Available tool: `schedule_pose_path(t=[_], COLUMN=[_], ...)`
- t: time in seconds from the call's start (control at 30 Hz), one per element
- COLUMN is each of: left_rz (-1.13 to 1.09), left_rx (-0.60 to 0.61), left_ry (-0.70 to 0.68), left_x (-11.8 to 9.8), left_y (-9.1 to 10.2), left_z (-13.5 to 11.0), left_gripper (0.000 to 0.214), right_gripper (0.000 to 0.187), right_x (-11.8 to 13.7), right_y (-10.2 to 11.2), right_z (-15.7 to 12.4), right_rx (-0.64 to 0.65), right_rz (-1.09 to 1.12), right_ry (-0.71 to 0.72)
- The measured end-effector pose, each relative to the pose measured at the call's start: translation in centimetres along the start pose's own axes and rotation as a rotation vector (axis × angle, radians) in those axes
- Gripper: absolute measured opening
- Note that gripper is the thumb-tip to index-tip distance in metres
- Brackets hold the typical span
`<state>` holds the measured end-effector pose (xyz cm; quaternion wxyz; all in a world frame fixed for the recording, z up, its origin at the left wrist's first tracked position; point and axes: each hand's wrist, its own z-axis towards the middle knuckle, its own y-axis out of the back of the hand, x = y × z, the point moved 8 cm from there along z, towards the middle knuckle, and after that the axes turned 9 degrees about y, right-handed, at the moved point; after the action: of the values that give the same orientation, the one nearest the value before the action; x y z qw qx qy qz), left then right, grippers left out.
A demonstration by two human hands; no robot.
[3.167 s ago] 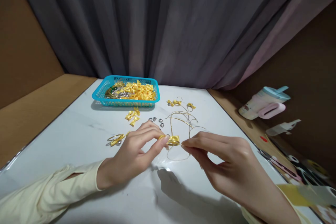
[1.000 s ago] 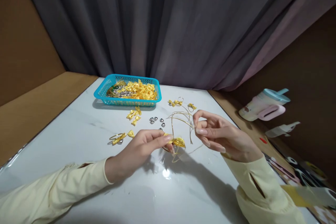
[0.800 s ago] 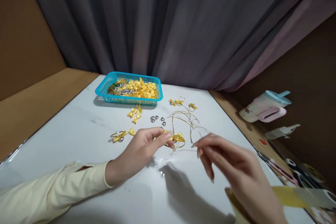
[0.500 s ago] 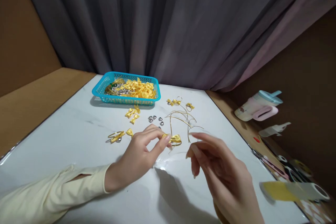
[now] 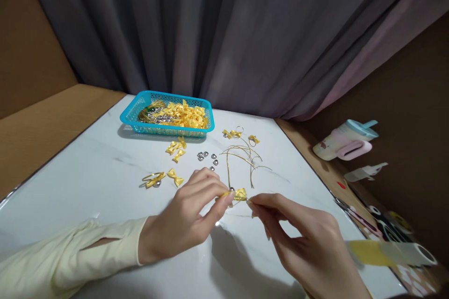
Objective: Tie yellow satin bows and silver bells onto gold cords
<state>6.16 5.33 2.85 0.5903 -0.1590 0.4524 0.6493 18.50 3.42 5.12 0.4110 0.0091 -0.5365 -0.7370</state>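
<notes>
My left hand pinches a yellow satin bow between thumb and fingertips, with a small silver bead showing at its middle. Just right of the bow, my right hand is closed in a pinch on what looks like the thin gold cord that runs from the bow. Beyond the hands lie loose gold cords and several silver beads. Left of my left hand are a single yellow bow and a bow with a looped cord and bead.
A blue basket with bows, beads and a cord bundle stands at the back. More bows lie in front of it; corded ones sit to the right. On the right are a cup, a small bottle, scissors and a yellow-filled tube.
My right hand has come in to the left and closed its fingertips beside the bow. The bow has turned and sits slightly lower, its bead now visible.
</notes>
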Motion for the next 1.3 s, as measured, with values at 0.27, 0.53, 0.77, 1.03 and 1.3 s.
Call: schedule_pose_path(t=[0.27, 0.53, 0.77, 1.03, 1.3], left_rz=[-0.001, -0.026, -0.165, -0.528, -0.503], left_rx=[0.039, 0.154, 0.183, 0.261, 0.018], left_ry=[0.008, -0.009, 0.116, 0.582, 0.743], left_x=[0.1, -0.1, 0.9, 3.7, 5.6], left_y=[-0.3, -1.3, -1.4, -2.0, -0.9], left_z=[0.0, -0.2, 0.2, -0.1, -0.5], left_gripper=[0.016, 0.014, 0.017, 0.028, 0.027], right_gripper=[0.015, 0.016, 0.008, 0.021, 0.014], right_x=[0.3, -0.5, -3.4, -8.6, -3.0], right_y=[-0.1, -0.6, -1.9, -4.3, -3.1], right_z=[0.8, 2.8, 2.8, 0.7, -2.8], right_rx=[0.035, 0.253, 0.510, 0.487, -0.031], right_rz=[0.079, 0.125, 0.558, 1.227, 0.663], right_ry=[0.033, -0.021, -0.320, -0.513, -0.362])
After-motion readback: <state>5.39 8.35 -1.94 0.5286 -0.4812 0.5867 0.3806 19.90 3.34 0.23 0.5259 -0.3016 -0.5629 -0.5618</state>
